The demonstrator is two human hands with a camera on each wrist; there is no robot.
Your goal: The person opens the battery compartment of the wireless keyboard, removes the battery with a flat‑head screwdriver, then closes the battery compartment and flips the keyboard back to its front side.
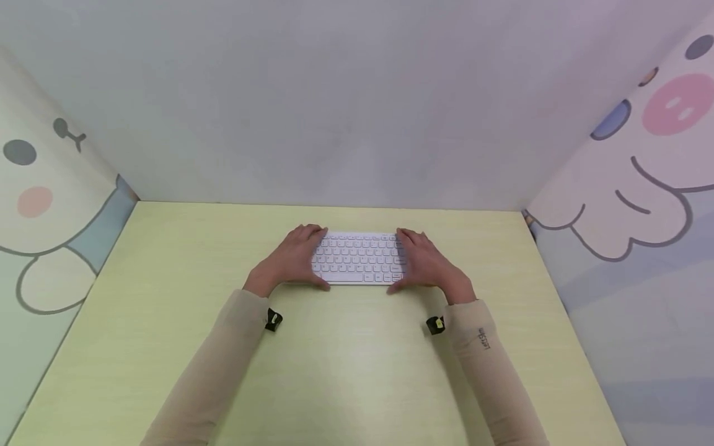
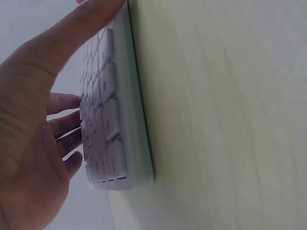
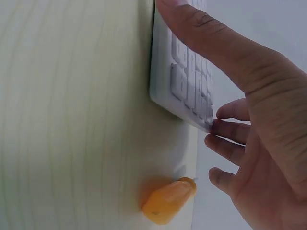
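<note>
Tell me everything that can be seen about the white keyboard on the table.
The small white keyboard is a flat, compact slab that looks like plastic, with rows of low white keys and rounded corners. It lies flat on the pale yellow-green wooden table, towards the far edge, its long side facing the person. The left hand grips its left end and the right hand its right end, thumbs at the near edge, fingers at the far edge.

White compact keyboard (image 1: pixel 359 257): lies flat, keys up, on the pale yellow-green desk (image 1: pixel 167 310), centred toward its far edge, long side parallel to the back wall.
</note>
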